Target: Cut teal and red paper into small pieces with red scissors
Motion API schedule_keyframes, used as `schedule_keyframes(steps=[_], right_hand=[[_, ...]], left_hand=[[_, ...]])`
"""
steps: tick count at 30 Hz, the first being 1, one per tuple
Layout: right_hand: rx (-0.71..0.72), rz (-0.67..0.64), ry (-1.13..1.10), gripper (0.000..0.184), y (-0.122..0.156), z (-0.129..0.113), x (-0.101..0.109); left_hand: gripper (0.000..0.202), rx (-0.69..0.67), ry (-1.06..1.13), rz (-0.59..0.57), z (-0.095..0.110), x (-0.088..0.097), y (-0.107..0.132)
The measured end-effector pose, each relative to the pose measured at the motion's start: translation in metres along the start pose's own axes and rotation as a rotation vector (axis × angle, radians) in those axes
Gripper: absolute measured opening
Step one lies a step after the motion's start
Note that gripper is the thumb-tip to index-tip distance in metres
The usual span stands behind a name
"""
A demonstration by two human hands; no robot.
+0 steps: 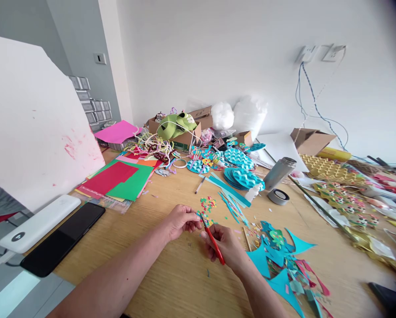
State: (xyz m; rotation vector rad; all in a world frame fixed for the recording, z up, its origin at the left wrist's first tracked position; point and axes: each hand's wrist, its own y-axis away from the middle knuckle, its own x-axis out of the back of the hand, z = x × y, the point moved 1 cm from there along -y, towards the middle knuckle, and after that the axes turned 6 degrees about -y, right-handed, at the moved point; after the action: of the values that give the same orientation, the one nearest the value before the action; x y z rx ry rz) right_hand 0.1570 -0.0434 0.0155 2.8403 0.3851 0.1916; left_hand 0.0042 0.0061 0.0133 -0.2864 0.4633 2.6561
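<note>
My right hand (225,245) is closed around a red-handled tool (214,242), probably small scissors, whose tip points up toward my left hand. My left hand (180,221) pinches a tiny piece of paper (199,215) right at the tool's tip. Both hands hover over the wooden table (171,269), just in front of a scatter of small coloured paper cut-outs (207,206). Teal paper scraps (277,256) lie immediately right of my right hand.
Red and green paper sheets (121,179) lie at the left, with a black phone (62,238) and white power bank (39,223) nearer me. Teal scalloped paper discs (242,174), a steel flask (279,173), cardboard boxes (184,132) and craft clutter fill the back and right.
</note>
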Motion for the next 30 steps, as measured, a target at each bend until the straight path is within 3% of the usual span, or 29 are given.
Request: schedule_keyframes(steps=[12, 30], right_hand=[[-0.018, 0.026, -0.012, 0.043, -0.0003, -0.0014, 0.0008], [-0.007, 0.02, -0.014, 0.041, 0.0021, -0.0052, -0.0003]], left_hand=[[0.016, 0.006, 0.004, -0.047, -0.0003, 0.0009, 0.0009], [0.017, -0.006, -0.008, -0.022, 0.0001, 0.0001, 0.0019]])
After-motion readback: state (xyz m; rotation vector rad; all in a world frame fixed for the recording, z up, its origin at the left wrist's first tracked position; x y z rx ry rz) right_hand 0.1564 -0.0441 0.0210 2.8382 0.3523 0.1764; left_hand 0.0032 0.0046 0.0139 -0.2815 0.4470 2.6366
